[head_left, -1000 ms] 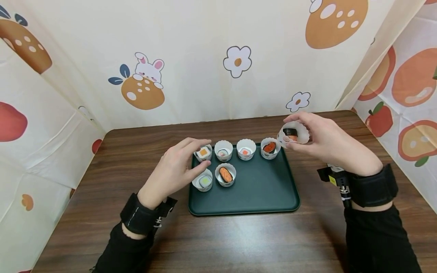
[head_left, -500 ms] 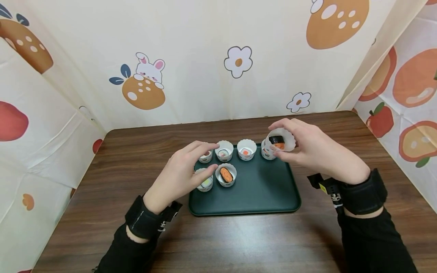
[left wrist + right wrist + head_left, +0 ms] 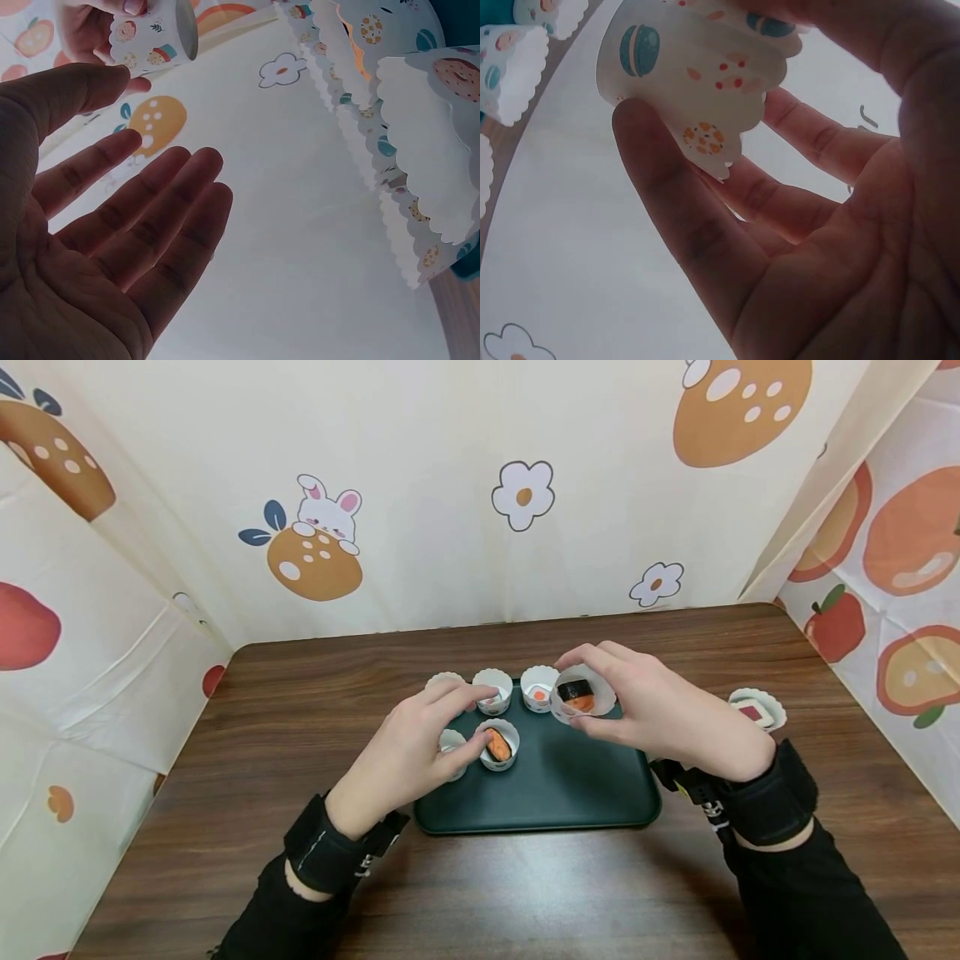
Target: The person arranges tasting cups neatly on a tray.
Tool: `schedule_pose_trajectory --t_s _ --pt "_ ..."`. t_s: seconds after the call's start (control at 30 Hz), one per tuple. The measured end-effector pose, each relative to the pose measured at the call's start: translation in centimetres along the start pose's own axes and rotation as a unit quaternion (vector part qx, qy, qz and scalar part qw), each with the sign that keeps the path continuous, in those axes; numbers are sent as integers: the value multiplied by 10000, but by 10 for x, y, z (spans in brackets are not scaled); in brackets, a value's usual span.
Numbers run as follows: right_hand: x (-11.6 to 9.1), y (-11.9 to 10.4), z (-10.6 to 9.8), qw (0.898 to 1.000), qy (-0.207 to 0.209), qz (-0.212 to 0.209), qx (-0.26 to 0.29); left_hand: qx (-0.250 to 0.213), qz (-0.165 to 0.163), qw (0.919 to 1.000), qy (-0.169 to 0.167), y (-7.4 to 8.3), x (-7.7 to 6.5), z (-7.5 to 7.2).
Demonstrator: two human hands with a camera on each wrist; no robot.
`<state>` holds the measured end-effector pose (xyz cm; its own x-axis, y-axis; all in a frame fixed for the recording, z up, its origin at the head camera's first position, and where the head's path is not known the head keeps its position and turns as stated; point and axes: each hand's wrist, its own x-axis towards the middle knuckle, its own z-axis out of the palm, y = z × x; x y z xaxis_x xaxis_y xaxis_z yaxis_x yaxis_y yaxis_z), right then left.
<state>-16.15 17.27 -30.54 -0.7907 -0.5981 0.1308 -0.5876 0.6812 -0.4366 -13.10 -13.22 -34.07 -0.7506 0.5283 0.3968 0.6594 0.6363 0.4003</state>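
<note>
My right hand (image 3: 660,710) grips a white scalloped paper cup (image 3: 562,710), thumb and fingers curled round its wall, above the back right of a dark green tray (image 3: 540,793). Inside it lies a sushi piece (image 3: 577,695), orange with a black band. The right wrist view shows the cup's printed side (image 3: 727,75). My left hand (image 3: 412,739), fingers spread and holding nothing, hovers over the tray's left part, partly covering paper cups there. In front of its thumb tip is a cup with orange sushi (image 3: 498,745). The left wrist view shows the bare palm (image 3: 90,255).
Along the tray's back edge stand more sushi cups, among them one with a small orange-red centre (image 3: 538,689) and one at the back left (image 3: 446,677). The held cup hides another. A further cup (image 3: 768,706) sits on the wooden table (image 3: 750,643) right of my right wrist.
My right hand has carried the cup leftward and slightly nearer, from beyond the tray's right corner to over it, uncovering the cup on the table. My left hand has drifted slightly right.
</note>
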Motion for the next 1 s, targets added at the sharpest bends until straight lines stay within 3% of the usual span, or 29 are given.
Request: schedule_pose_trajectory --t_s 0.47,1.0 --pt "3 -7 8 9990 -88 -334 271 -152 363 9992 -1 7 1 10" --pt "8 -11 20 9963 -38 -791 323 -606 414 9973 99 12 3 21"
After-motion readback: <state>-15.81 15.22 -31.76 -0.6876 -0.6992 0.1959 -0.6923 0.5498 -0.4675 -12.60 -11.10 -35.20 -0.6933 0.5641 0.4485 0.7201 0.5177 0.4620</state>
